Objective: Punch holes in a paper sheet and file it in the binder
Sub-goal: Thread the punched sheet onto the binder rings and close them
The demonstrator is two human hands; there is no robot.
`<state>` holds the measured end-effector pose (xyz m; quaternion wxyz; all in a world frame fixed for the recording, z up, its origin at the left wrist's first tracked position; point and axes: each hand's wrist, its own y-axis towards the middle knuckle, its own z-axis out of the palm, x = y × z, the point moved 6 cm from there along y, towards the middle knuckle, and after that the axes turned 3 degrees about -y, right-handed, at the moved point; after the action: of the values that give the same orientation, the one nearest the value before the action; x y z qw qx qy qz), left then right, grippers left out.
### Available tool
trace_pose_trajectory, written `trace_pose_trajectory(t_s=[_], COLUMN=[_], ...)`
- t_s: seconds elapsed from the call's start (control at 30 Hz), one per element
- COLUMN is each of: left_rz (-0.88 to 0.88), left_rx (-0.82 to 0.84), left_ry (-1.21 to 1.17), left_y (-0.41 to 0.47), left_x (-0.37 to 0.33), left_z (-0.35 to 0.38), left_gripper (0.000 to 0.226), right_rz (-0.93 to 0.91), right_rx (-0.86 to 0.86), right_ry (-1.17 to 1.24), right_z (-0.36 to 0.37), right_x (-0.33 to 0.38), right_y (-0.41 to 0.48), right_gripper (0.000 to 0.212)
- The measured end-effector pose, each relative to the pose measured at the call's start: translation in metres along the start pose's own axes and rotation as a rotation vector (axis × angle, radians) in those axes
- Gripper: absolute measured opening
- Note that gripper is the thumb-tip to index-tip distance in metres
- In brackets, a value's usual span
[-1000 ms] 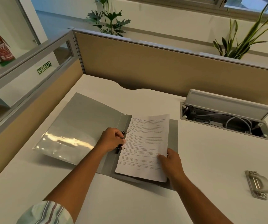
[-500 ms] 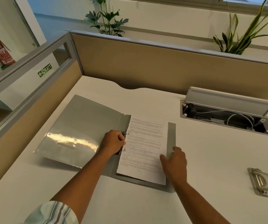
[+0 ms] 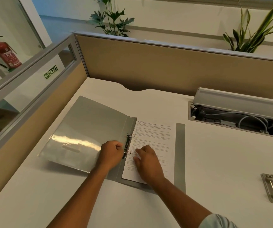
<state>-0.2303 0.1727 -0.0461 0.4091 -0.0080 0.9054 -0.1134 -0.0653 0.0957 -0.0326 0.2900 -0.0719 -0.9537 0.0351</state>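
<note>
The binder (image 3: pixel 86 135) lies open on the white counter (image 3: pixel 214 162), and the printed sheet (image 3: pixel 155 142) sits on its right-hand cover with its long axis running away from the person, punched edge by the ring mechanism (image 3: pixel 128 145). Left hand (image 3: pixel 111 153) is curled just left of those rings, though what its grip has hold of can't be told. Right hand (image 3: pixel 148 162) rests loose-fingered and flat on the page just right of them, so looks like clicking the rings shut is next.
</note>
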Motion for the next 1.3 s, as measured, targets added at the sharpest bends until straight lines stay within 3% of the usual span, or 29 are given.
trace_pose_trajectory(t_s=[0.1,0.23,0.33,0.4,0.57,0.97,1.3], left_rz=[0.024,0.051,-0.007,-0.014,0.006,0.028,-0.049], left_rx=[0.009,-0.124,-0.213,-0.267,-0.315,-0.317,-0.255], left_ry=[0.024,0.095,0.12,0.169,0.229,0.283,0.092], left_y=[-0.013,-0.03,-0.037,-0.038,-0.043,-0.048,-0.038], left_x=[0.008,0.005,0.004,0.004,-0.004,-0.013,-0.006], left_z=[0.008,0.019,0.027,0.029,0.031,0.035,0.028], left_gripper=[0.021,0.028,0.066,0.072,0.051,0.034,0.045], right_rz=[-0.011,-0.041,-0.044,-0.04,-0.026,-0.017,-0.027], right_rx=[0.049,0.032,0.009,0.007,-0.004,0.012,0.006], right_ry=[-0.099,-0.152,-0.137,-0.131,-0.115,-0.129,-0.139], right_z=[0.011,0.018,0.019,0.02,0.022,0.028,0.028], right_x=[-0.006,-0.009,-0.01,-0.011,-0.015,-0.018,-0.018], right_y=[0.0,-0.001,-0.003,-0.003,-0.004,-0.004,-0.005], right_gripper=[0.048,0.047,0.043,0.044,0.051,0.056,0.057])
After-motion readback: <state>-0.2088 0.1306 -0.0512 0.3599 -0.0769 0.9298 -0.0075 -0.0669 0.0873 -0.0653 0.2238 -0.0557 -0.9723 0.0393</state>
